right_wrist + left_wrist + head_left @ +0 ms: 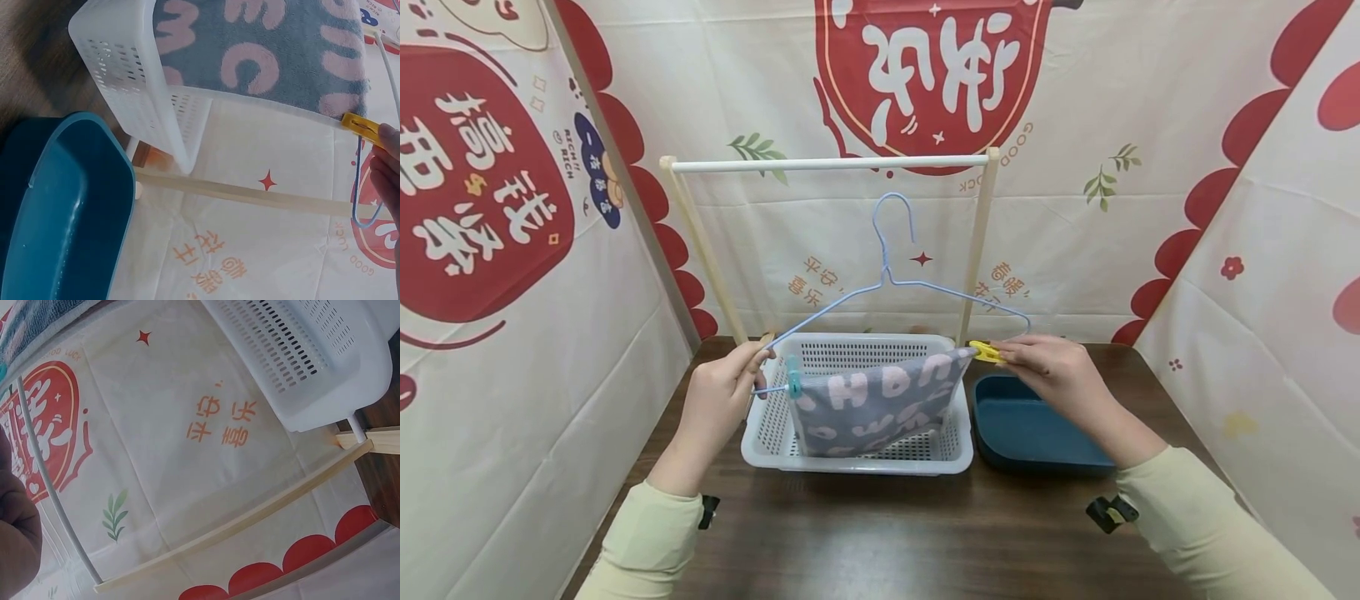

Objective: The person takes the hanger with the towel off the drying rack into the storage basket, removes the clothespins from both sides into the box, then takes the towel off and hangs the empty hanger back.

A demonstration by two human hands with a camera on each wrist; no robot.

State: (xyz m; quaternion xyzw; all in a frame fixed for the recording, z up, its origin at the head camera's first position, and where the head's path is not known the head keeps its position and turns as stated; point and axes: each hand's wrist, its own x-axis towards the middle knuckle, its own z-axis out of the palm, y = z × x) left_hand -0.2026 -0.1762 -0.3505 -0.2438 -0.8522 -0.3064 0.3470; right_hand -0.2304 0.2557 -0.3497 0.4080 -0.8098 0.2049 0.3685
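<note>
A light blue wire hanger (pixel 886 273) is held up by its left end in my left hand (pixel 711 404). From its lower bar hangs a grey-blue towel (pixel 880 408) with pale pink letters. A teal clothespin (pixel 794 377) sits at the towel's top left corner. At the top right corner, my right hand (pixel 1060 375) pinches a yellow clothespin (pixel 986 352); in the right wrist view this clothespin (pixel 361 127) meets the towel's corner beside the hanger wire (pixel 357 181). Only part of the left hand (pixel 17 531) shows in the left wrist view.
Behind and below the towel stands a white perforated basket (pixel 958 450) on the dark wooden table (pixel 880 533). To its right is a dark teal tub (pixel 1037 458). A rack with a white rod (pixel 831 164) and wooden posts rises at the back, before printed cloth walls.
</note>
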